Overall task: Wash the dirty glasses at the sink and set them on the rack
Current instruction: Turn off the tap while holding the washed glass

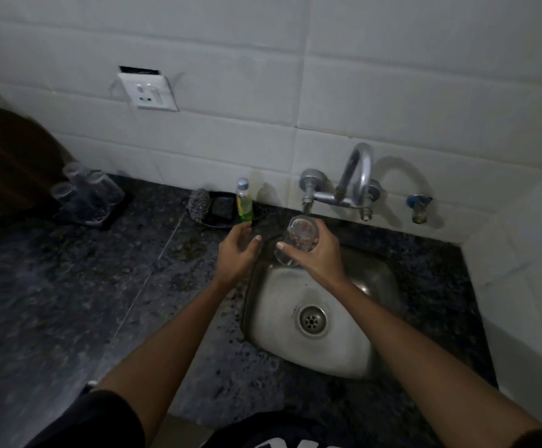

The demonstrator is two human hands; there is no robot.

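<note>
A dark speckled counter fills the lower frame, backed by a white tiled wall at twelve o'clock with a socket plate at eleven. Set into the counter at about four o'clock from centre is the steel sink, its drain bare and round. Above it, at one o'clock, a curved tap projects from the wall, with a small blue valve further right.

At nine o'clock a dark rack holds three upturned glasses — well apart from the sink. Between rack and tap sits a dark tray with a steel scrubber, a dark sponge and a small bottle of green liquid.

The right hand grips a clear glass, fingers curled round its side, holding it tilted over the sink's far rim just below the spout. The left hand hovers just beside it at nine o'clock — fingers relaxed and loosely spread, holding nothing.
</note>
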